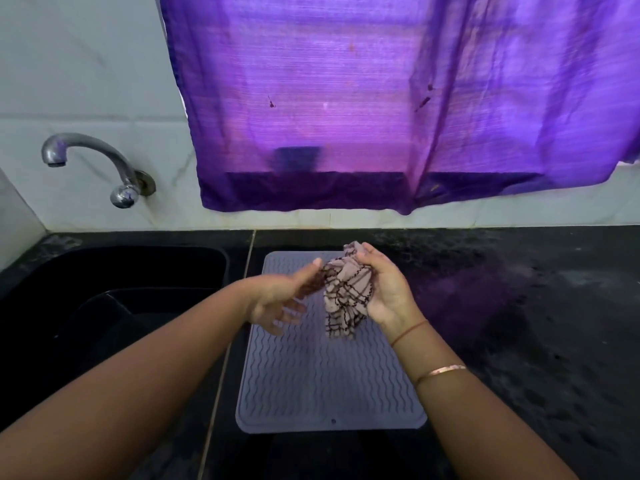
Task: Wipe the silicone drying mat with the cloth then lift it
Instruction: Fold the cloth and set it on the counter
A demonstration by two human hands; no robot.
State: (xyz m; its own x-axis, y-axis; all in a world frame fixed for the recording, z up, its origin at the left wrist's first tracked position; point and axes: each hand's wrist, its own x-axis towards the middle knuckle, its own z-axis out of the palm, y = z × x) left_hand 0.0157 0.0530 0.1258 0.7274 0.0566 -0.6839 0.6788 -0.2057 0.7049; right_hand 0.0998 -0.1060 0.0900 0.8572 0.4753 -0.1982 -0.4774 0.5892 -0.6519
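A grey silicone drying mat (322, 382) with wavy ridges lies flat on the black counter in front of me. Above its far half, my right hand (386, 289) holds a bunched beige cloth with dark checks (344, 296), fingers curled round it. The cloth hangs down clear of the mat. My left hand (280, 296) is just left of the cloth, fingers loosely spread, its thumb tip at the cloth's edge; it is blurred, and whether it pinches the cloth is unclear.
A black sink (114, 289) sits to the left of the mat, with a metal tap (104, 164) on the tiled wall above it. A purple curtain (381, 98) hangs behind the counter. Black counter (536, 323) stretches to the right.
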